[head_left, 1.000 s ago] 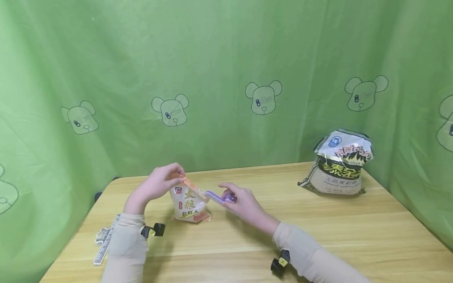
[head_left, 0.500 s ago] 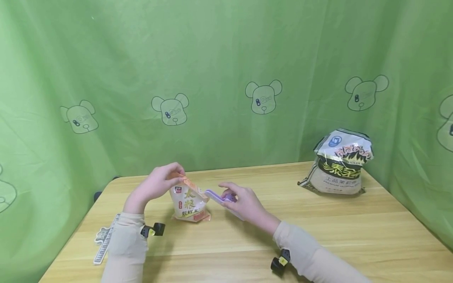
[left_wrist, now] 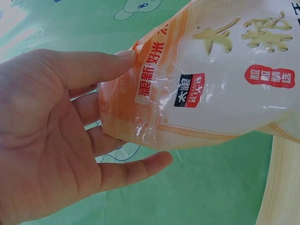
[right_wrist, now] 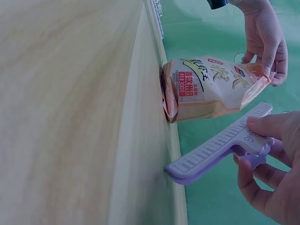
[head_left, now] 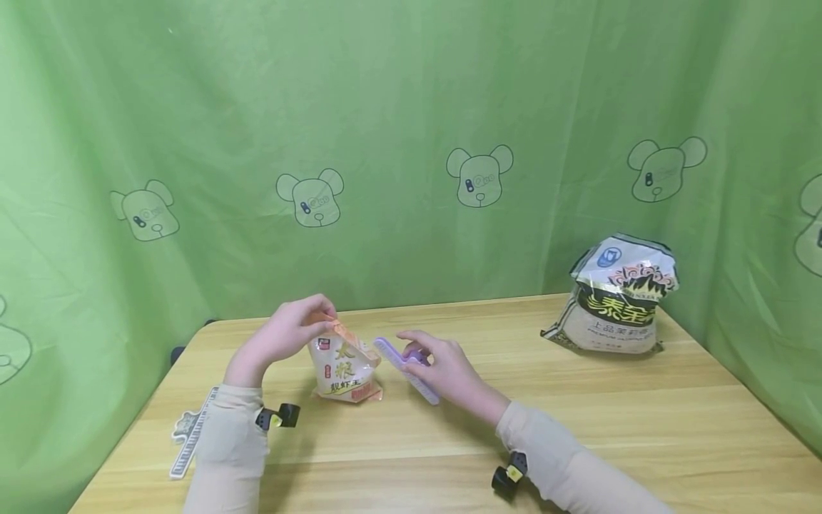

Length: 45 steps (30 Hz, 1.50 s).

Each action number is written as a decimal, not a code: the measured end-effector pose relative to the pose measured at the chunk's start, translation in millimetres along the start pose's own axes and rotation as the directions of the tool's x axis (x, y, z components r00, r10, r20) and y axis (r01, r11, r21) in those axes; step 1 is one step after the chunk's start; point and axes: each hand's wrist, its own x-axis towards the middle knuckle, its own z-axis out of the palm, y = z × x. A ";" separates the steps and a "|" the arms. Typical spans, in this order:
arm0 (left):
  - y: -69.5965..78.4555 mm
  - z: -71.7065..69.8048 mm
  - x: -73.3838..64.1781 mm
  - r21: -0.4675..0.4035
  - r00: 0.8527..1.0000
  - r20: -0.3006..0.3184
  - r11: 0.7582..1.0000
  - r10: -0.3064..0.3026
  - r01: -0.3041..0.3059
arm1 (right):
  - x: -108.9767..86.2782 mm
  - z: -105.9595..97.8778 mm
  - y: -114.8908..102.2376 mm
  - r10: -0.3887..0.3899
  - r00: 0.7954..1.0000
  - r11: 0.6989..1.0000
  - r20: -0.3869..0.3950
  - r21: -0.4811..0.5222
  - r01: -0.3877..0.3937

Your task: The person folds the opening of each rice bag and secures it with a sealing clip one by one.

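Note:
My left hand [head_left: 289, 334] pinches the top corner of a small white and orange rice bag [head_left: 340, 368], which stands on the table. In the left wrist view, the thumb [left_wrist: 101, 66] presses the orange edge against the fingers behind it, while the little finger sticks out below. My right hand [head_left: 449, 368] holds a purple bag clip [right_wrist: 215, 147] by its handle, between thumb and fingers. The clip's long ridged bar slants, with its upper end close beside the bag's folded orange top. Its lower end is near the tabletop in the right wrist view.
A larger rice bag [head_left: 613, 307] stands at the table's back right. On the left, a white long-barred clip [head_left: 188, 441] lies beside the left sleeve [head_left: 227, 442]. The wooden table [head_left: 578, 421] reaches back to a green curtain [head_left: 398, 257].
The purple clip has turned in my right hand, so its whole bar now shows and its upper end has risen slightly. The left hand and the rice bag stay in place.

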 end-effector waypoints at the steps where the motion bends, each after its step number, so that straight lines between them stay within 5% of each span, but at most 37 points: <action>1: 0.2 0.0 -0.1 0.001 1.000 -0.001 1.000 0.000 0.000 | 0.2 -0.1 0.3 0.001 1.000 1.000 0.002 -0.001 -0.001; 9: 1.3 -0.1 -1.2 0.002 1.000 0.003 1.000 -0.002 0.002 | 1.0 0.9 1.0 -0.017 1.000 1.000 -0.006 0.004 0.017; 25: 3.9 -0.1 -1.4 0.012 1.000 -0.003 1.000 0.003 -0.003 | 1.9 -5.6 -4.6 0.124 0.992 0.989 -0.019 0.084 -0.122; 34: 2.7 0.0 -2.0 0.009 1.000 -0.005 1.000 -0.003 0.003 | 1.2 -5.7 -3.2 0.056 0.996 0.996 0.064 0.062 -0.060; 45: 2.8 -0.2 -1.7 0.004 1.000 -0.001 1.000 0.004 -0.004 | -0.8 -4.6 -4.4 -0.047 0.992 0.995 0.114 -0.079 0.056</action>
